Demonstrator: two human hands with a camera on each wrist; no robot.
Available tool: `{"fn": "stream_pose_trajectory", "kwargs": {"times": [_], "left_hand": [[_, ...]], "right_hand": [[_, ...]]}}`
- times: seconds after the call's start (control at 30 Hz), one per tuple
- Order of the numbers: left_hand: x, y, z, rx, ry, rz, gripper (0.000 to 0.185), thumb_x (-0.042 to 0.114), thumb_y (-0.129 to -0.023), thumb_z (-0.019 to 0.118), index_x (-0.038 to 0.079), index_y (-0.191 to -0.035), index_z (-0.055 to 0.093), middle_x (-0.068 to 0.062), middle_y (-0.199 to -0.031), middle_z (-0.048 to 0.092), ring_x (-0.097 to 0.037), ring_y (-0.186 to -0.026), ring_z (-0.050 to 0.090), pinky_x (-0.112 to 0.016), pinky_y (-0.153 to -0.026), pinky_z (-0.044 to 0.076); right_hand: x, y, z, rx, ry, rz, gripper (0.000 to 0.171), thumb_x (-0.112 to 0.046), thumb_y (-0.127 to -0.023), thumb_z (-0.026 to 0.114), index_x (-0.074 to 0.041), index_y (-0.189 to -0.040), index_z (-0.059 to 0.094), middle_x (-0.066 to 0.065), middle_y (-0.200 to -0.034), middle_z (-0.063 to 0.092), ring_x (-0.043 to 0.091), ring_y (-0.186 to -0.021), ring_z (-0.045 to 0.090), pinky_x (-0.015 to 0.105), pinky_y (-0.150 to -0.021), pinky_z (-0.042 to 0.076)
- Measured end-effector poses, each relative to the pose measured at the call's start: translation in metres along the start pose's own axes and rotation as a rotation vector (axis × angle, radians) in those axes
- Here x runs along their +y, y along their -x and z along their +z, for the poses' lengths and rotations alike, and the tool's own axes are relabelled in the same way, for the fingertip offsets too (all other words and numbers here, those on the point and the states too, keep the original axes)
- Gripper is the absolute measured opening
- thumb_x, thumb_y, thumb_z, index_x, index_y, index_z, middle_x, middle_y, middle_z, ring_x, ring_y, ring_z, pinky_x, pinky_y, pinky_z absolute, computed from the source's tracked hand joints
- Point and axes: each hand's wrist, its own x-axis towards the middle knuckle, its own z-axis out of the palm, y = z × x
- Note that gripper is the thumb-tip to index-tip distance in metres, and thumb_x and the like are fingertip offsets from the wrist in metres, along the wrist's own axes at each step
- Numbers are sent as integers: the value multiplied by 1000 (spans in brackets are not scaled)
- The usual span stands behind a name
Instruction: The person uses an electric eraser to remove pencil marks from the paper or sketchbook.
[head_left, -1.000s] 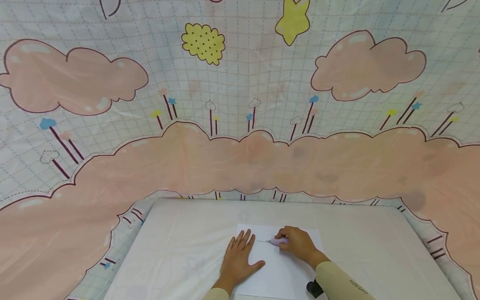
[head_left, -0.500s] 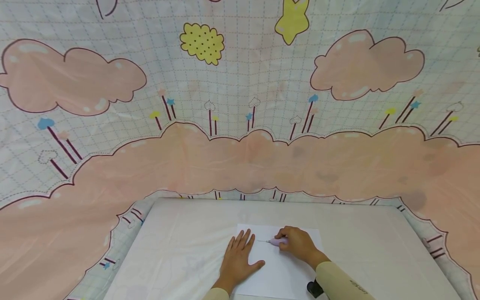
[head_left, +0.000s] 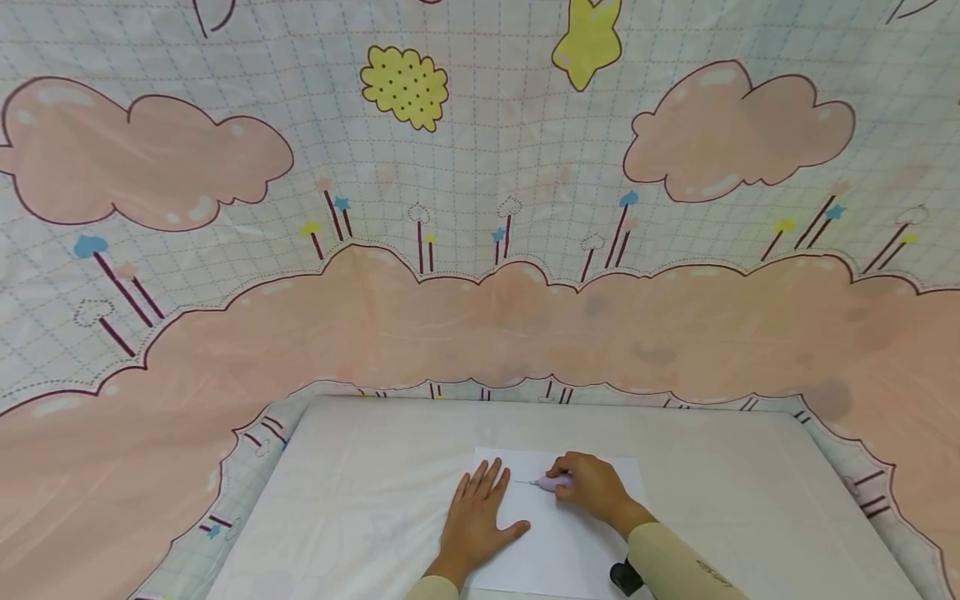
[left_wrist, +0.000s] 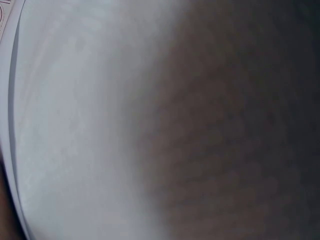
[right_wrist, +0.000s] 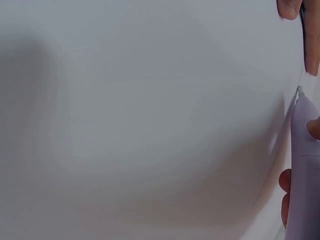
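From where I sit, almost nothing has shifted over the last second. My left hand (head_left: 475, 521) still lies flat on the near left part of the sheet of paper (head_left: 570, 546), fingers straight and slightly spread, thumb out to the right, pressing the sheet down. My right hand (head_left: 592, 487) has stayed just to the right of it, fingers curled round the lilac pen (head_left: 553, 482), pinching it low on the barrel. The pen tip points left and sits on the paper, at the end of a faint thin line (head_left: 525, 482) running toward the left fingertips. If the pen has crept at all, it is by a hair to the left.

I judge the stroke is in progress and slow. The paper rests at the near middle of the white table (head_left: 360, 475), with the cloud-print curtain (head_left: 480, 250) hanging beyond the far edge. The left wrist view is too blurred to add anything.
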Motion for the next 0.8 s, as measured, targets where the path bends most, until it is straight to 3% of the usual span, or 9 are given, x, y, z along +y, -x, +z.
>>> {"fn": "stream_pose_trajectory", "kwargs": {"times": [0.23,0.67,0.8], "left_hand": [[1,-1,1,-25,-19,-7,92,81,-86,36,19,-153,37,1,-163,25,-23,-151,21,-47,-122,18],[-2,1,2,7,-18,8,92,81,-85,38,17,-151,41,-2,-161,29,-25,-149,25,-49,-121,21],[0,0,-1,-12,-14,1,91,80,-85,39,17,-152,40,-1,-162,28,-25,-150,23,-49,-121,21]], "right_hand": [[1,3,-2,-2,16,20,19,-16,-73,82,-20,-90,76,-11,-88,68,9,-82,64,34,-77,57],[3,3,-1,13,8,12,19,-15,-72,83,-21,-89,75,-12,-88,68,7,-80,63,32,-76,56],[0,0,1,9,13,15,19,-16,-72,82,-21,-89,75,-13,-88,67,6,-79,62,32,-76,56]]}}
